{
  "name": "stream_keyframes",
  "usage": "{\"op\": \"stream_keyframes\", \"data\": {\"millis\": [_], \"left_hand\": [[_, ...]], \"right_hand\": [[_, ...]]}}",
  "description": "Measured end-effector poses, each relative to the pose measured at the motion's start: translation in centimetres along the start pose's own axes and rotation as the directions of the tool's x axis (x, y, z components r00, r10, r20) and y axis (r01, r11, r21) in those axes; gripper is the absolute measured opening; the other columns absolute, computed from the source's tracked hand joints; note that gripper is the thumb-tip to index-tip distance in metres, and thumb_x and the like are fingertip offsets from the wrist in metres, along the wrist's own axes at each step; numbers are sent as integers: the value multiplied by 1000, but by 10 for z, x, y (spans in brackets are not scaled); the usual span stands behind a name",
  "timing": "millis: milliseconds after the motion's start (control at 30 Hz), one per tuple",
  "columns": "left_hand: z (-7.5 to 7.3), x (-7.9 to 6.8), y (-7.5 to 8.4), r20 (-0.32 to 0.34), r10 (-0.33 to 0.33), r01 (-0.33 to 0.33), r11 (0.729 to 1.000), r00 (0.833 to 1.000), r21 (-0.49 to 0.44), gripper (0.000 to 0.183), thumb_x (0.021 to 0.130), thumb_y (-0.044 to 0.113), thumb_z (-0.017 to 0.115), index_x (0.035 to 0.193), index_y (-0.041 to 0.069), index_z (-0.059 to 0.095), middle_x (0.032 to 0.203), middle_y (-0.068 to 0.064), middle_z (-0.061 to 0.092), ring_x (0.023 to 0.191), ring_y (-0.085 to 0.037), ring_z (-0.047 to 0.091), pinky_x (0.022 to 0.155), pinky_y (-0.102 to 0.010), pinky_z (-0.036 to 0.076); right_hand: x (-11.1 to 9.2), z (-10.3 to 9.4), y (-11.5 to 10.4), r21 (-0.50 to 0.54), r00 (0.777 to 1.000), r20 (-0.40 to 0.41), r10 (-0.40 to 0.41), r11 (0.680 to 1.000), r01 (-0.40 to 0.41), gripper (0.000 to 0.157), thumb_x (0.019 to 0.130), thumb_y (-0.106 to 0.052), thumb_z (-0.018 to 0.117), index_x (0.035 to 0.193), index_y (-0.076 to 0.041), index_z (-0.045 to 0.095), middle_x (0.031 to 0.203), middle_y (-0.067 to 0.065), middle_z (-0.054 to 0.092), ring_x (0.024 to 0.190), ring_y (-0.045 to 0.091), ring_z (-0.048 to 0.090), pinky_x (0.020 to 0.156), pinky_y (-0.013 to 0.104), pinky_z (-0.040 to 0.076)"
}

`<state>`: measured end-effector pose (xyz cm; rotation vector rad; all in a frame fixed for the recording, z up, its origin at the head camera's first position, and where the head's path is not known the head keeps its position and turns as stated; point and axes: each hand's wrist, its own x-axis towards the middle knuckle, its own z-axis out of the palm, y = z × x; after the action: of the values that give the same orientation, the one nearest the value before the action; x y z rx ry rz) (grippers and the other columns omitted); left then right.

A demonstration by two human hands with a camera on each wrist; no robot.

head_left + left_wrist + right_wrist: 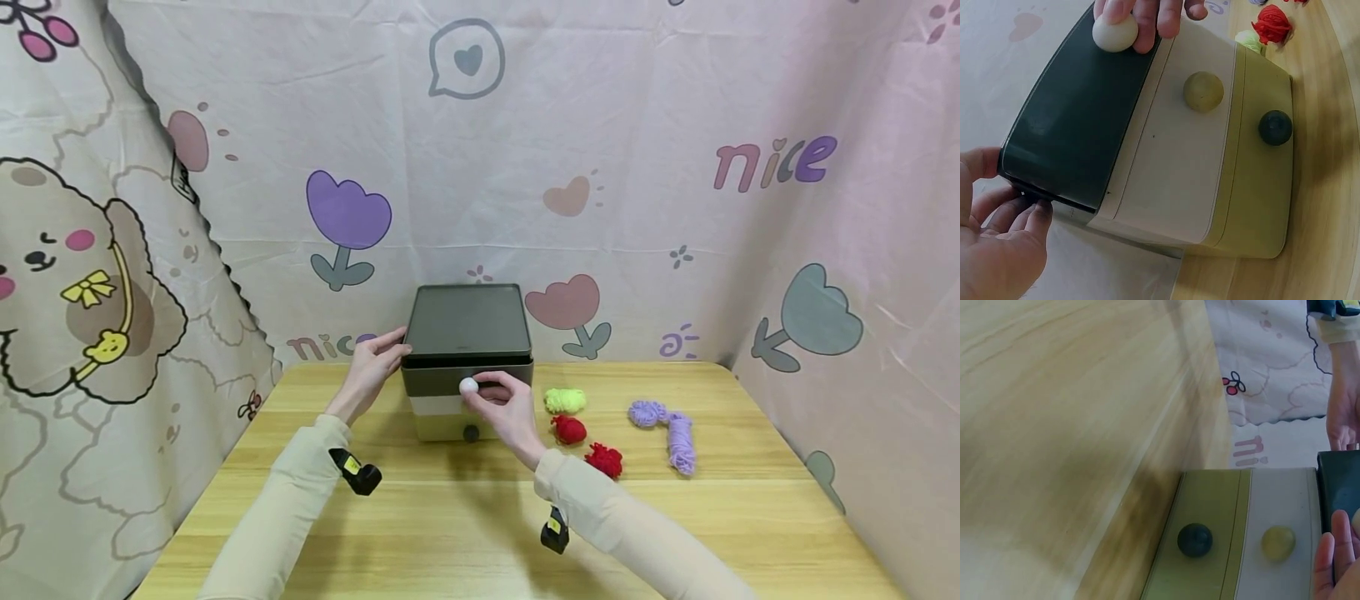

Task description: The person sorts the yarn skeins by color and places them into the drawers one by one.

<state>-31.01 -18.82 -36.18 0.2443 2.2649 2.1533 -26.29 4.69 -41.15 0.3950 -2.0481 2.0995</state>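
A small drawer box has a dark green top drawer, a white middle drawer with a yellowish knob, and a yellow-green bottom drawer with a dark knob. My right hand pinches the round white knob of the top drawer between thumb and fingers. At the box's upper left corner, my left hand grips the edge. Its fingertips touch the side in the left wrist view. The right wrist view cuts off most of the right hand.
Right of the box lie a yellow-green yarn bundle, two red yarn balls and purple yarn bundles. All rest on the wooden table. A printed curtain hangs behind and at both sides.
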Motion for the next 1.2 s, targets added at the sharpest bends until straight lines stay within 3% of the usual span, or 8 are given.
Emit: {"op": "stream_keyframes", "data": {"millis": [133,300,500,733,1000,1200], "left_hand": [[0,-1,0,-5,-8,8,1000,1000,15,55,103,6,51,155,0,34,165,-16,27,150,-28,32,122,-38,31],[-1,-1,1,-5,-20,21,999,1000,25,55,103,8,51,155,2,34,165,-14,28,149,-26,34,119,-30,36],[-1,0,0,5,-7,7,1000,1000,-4,55,103,6,50,155,-1,33,166,-16,25,150,-30,31,123,-42,28],[-1,0,0,13,-14,14,1000,1000,-25,55,104,5,49,155,-2,32,166,-18,25,150,-30,31,124,-42,27],[-2,-1,1,18,-20,21,1000,1000,-22,56,104,6,50,156,-1,32,166,-16,24,151,-29,31,123,-42,27],[-2,0,0,21,-23,23,1000,1000,-5,55,104,8,49,156,0,32,166,-16,25,149,-29,34,122,-40,29]], "right_hand": [[-6,0,-2,-3,1000,6,10,1000,-10,25,85,-1,77,109,4,71,92,31,74,67,2,69,56,19,53],[-13,-1,-3,10,1000,19,6,1000,-6,25,85,-1,77,109,5,70,93,32,74,68,5,71,62,19,56],[-21,-1,-4,11,999,41,-11,1000,10,25,86,-1,76,109,6,69,93,33,73,67,15,75,64,24,58],[-30,-2,-4,-3,998,58,-27,1000,27,25,85,-2,77,107,5,70,92,31,74,72,38,75,64,20,58],[-36,-4,-5,19,995,92,-48,999,47,26,85,-2,77,108,6,69,94,33,73,67,10,73,71,22,61],[-41,-5,-6,18,992,107,-68,998,66,26,84,-1,78,107,8,69,95,34,73,68,4,71,70,22,61]]}}
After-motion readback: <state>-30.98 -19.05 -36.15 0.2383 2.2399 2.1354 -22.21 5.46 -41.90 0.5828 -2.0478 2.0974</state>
